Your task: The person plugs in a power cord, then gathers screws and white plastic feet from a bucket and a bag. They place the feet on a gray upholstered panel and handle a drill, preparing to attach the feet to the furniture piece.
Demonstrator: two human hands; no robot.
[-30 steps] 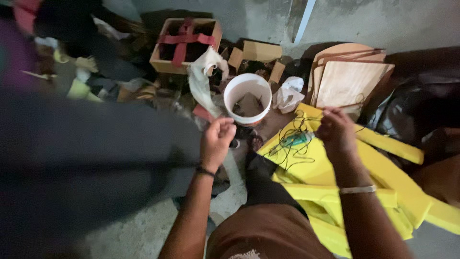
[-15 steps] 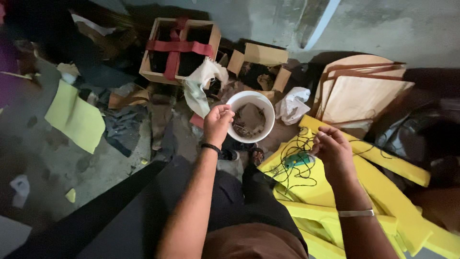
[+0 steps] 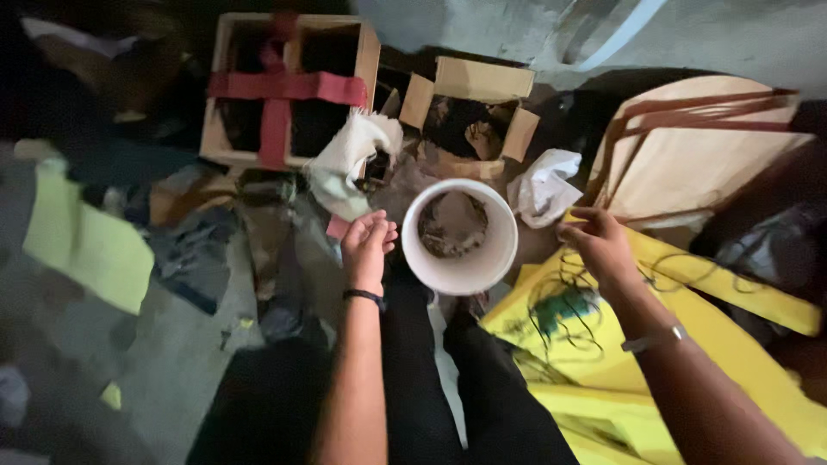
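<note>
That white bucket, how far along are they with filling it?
The bucket already holds a brownish clump at its bottom. The left hand is cupped beside its rim; the right hand pinches above tangled wires on the yellow chair. Most wire remains there.

Smooth matt white plastic for the bucket [image 3: 459, 243], holding rough grey-brown debris; glossy yellow plastic for the chair [image 3: 689, 344] at four o'clock, strewn with thin dark wire [image 3: 564, 306]. Plain brown cardboard in the box [image 3: 289, 86] at eleven o'clock, crossed by matt red tape, and in the smaller box [image 3: 469, 116] at twelve. Crumpled white cloth [image 3: 544, 185] at one o'clock, rough grey concrete for the floor [image 3: 164, 362].
</note>
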